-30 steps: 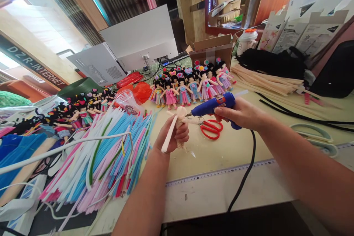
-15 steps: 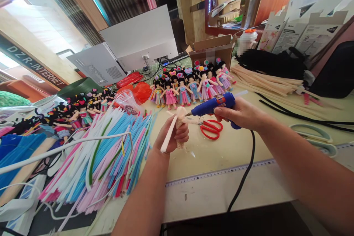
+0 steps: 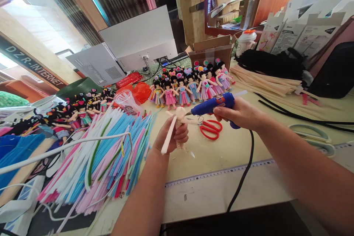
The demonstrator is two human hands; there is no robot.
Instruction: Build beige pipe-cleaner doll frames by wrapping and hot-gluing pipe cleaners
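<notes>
A beige doll figure (image 3: 180, 113) of fuzzy stems, with a round head and thin limbs, is held upright near the middle of the view. My left hand (image 3: 173, 132) is closed around its body. In my right hand (image 3: 235, 112) is a blue glue gun (image 3: 206, 106), a translucent glue stick poking out of its back end. The gun's nozzle is at the doll's neck, just below the head; whether it touches cannot be made out. Red-handled scissors (image 3: 210, 129) lie on the table under the gun.
Finished dolls (image 3: 184, 90) stand in rows behind my hands. Coloured stems (image 3: 110, 151) are heaped at left, beige stems (image 3: 265, 81) at right. Pale green scissors (image 3: 312, 136) lie near my right forearm. A ruler strip (image 3: 218, 172) runs along the front. The gun's black cord (image 3: 245, 173) hangs over the edge.
</notes>
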